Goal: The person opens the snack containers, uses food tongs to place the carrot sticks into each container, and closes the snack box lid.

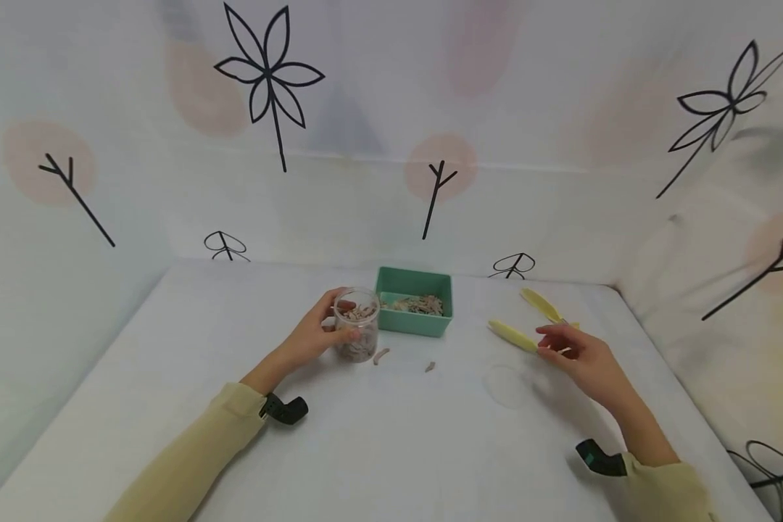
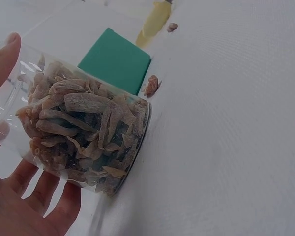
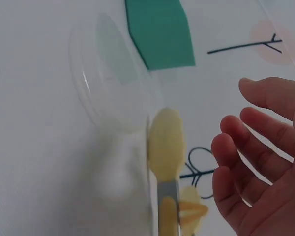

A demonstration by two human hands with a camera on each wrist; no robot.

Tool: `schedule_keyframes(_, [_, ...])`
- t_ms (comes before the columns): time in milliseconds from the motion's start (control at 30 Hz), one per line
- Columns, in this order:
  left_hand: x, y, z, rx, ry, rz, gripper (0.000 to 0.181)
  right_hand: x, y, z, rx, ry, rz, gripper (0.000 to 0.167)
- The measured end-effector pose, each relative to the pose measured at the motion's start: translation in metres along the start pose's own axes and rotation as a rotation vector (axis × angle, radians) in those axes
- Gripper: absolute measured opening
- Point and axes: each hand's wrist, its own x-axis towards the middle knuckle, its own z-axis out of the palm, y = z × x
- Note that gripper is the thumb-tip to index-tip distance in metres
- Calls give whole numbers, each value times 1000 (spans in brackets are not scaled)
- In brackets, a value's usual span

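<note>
My left hand (image 1: 322, 328) grips a clear jar (image 1: 357, 346), thumb on one side and fingers round the other. Brownish dried strips (image 2: 83, 123) fill much of the jar, which stands by the front left corner of a green tray (image 1: 412, 323). More small pieces (image 1: 425, 304) lie inside that tray. Over at the right, my right hand (image 1: 583, 359) hovers by yellow-tipped tongs (image 1: 514, 336), its fingers loosely bent. In the right wrist view, a gap shows between the fingers (image 3: 223, 147) and the tongs (image 3: 166, 147), and nothing is held.
Two loose strips lie on the white table (image 1: 391, 449): one strip (image 1: 381, 356) beside the jar, another piece (image 1: 430, 367) in front of the tray. A clear round lid (image 1: 505, 386) lies flat near the tongs. Patterned cloth (image 1: 365, 196) rises behind the table and along both sides.
</note>
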Motion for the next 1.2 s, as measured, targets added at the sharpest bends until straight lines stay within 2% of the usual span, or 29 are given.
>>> schedule_keyframes(167, [1,1,0,5,3,1,73,1,-11,20,5,-162,-79,45])
schedule_keyframes(267, [2,1,1,-3,-1,-3,73,1,-13,30,-19,-249,-68,54])
schedule_keyframes(400, [2,1,1,-21,-7,-3,77,-1,-14,39,-103,-318,-63,68])
schedule_keyframes(700, [0,0,-4,22,-16,25,79,-1,-15,47,-152,-319,-139,65])
schedule_keyframes(933, [3,-1,-4,5,-38,35,79,-1,-22,42,-156,-334,-114,63])
schedule_keyframes(1067, [3,1,-3,4,-26,52,78,-1,-22,41,-159,-293,-127,60])
schedule_keyframes(1200, [-1,4,-4,0,-12,59,77,3,-27,45,-87,-213,-130,59])
